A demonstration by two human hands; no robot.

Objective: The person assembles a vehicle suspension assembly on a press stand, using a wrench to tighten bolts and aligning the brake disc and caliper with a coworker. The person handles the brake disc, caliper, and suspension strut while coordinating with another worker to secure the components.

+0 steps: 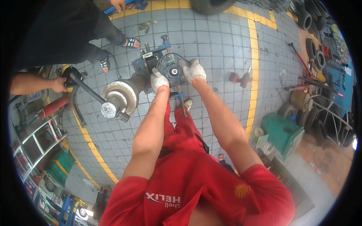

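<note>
- while both hands wear pale gloves, the left hand (pixel 160 80) grasps the near left rim of a dark disc (pixel 164 67), fingers curled against its edge.
- the right hand (pixel 194 71) grasps the right rim of the same disc; its fingertips are partly lost against the dark part, so how far they wrap cannot be told.
- the disc sits between the two hands, ahead of the person's legs, a pale round hub (pixel 174 71) in its middle.
- a blue clamp (pixel 162 46) stands just beyond the disc.
- left of the left hand is a machine (pixel 120 96) with pale, worn rings and a black bar (pixel 88 89) reaching leftward.
- a co-worker's hand (pixel 59 84) touches a black housing (pixel 71 77) at far left.
- a red tool (pixel 241 78) lies on the tiled floor (pixel 222 100), right of the right hand.
</note>
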